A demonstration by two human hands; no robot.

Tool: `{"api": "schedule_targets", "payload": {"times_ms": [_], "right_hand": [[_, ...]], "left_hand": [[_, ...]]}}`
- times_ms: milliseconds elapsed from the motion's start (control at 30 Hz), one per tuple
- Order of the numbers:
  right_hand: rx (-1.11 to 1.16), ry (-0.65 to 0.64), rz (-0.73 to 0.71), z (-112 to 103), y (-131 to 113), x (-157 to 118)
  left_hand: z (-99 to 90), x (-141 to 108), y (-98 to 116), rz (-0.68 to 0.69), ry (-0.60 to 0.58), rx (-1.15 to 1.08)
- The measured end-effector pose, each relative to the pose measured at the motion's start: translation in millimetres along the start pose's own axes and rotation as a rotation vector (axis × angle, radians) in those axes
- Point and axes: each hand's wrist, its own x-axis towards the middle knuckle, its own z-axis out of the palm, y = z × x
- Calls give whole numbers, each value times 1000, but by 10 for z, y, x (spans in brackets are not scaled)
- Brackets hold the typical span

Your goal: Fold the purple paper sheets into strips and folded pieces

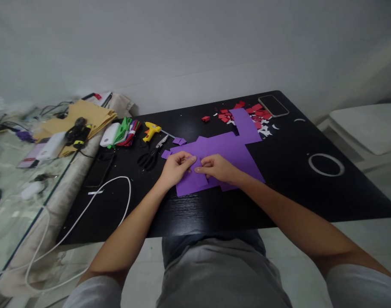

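Observation:
Both hands meet over a stack of purple paper sheets (226,149) at the middle of the black table. A narrow purple paper strip (201,179) lies between them, on top of the sheets. My left hand (175,168) pinches the strip's upper left side with thumb and fingers. From the right, my right hand (219,167) grips its other edge, thumb pointing left. Small purple paper pieces (179,140) rest just beyond the left hand. Black-handled scissors (151,156) lie to the left, beside a yellow glue gun (151,131).
Red paper pieces (261,113) and white scraps lie at the back right under a purple strip (246,124), near a phone (273,105). A white ring (326,165) is at right. A white cable (128,194) loops across the left. Green and red bundles (128,131) stand behind.

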Motion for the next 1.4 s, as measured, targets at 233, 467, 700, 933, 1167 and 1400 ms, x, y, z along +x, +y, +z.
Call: {"api": "schedule_targets", "payload": {"times_ms": [233,467,700,933,1167,1400], "right_hand": [[216,-108,55,38,-20,-29],[274,32,10,-20,-10,-2],[274,52,21,-23,12,6],[263,52,6,-9,0,2],[135,133,-9,-38,-23,12],[250,260,-91,-56,-10,45]], "left_hand": [[-29,13,29,0,69,-45],[2,9,-2,-64,-47,-120],[-7,11,-28,-14,-48,-54],[2,-16,-8,37,-40,28],[3,-57,21,92,-39,180],[48,-92,16,85,-119,204]]}}
